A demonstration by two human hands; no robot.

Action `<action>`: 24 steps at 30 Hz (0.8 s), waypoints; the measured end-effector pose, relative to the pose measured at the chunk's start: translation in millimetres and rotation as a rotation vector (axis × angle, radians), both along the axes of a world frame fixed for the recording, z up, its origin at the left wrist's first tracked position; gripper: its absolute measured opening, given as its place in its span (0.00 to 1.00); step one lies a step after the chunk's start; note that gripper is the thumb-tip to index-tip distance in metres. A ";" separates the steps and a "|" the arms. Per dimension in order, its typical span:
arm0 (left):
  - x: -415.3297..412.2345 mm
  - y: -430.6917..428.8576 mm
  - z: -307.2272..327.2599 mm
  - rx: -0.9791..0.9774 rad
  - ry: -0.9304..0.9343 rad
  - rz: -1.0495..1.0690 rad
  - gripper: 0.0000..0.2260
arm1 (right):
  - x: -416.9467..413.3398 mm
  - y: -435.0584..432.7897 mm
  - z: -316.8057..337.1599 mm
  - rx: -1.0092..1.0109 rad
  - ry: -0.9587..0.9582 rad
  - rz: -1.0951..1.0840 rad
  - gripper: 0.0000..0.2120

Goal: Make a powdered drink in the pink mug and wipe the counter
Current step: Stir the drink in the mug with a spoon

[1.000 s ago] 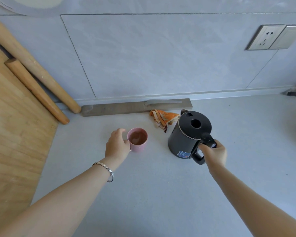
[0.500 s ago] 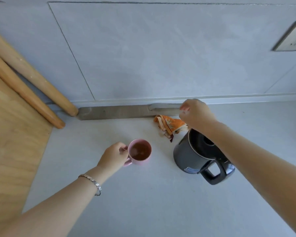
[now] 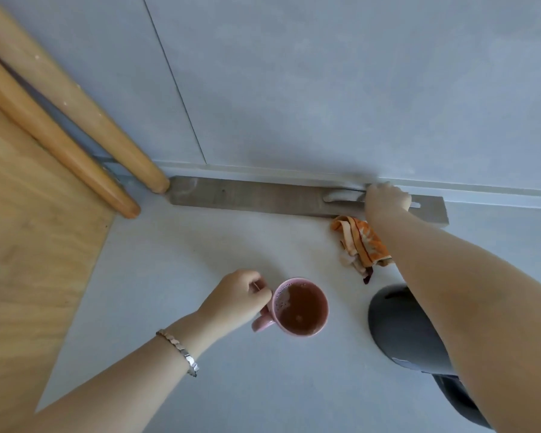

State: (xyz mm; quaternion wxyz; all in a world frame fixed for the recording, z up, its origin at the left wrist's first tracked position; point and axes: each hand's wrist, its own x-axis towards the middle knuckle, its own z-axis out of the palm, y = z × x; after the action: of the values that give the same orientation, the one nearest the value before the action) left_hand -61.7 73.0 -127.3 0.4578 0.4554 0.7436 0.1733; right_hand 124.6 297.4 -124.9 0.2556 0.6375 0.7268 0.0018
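The pink mug stands on the grey counter, filled with brown liquid. My left hand is closed around its handle on the left side. A metal spoon lies on a flat grey strip along the foot of the wall. My right hand reaches over there and its fingers are curled on the spoon's handle; only the bowl and the handle's tip show. An orange cloth lies crumpled just in front of the strip, under my right forearm.
A black kettle stands right of the mug, half hidden by my right arm. A wooden board covers the counter's left side. Two wooden rolling pins lean against the wall behind the board.
My right hand let go of the kettle's handle and reached back over the cloth to the spoon. My left hand shifted onto the mug's handle. The view moved closer and lower.
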 end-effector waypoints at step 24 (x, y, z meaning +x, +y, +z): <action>26.8 -52.9 11.9 0.049 -0.151 0.098 0.10 | 15.2 -190.9 175.6 -0.044 -0.026 0.555 0.12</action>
State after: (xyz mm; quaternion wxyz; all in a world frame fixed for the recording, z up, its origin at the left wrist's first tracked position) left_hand -35.0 20.1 -115.5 0.4924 0.4152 0.7238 0.2476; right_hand 139.8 106.5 50.8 0.2686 0.4082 0.8701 0.0640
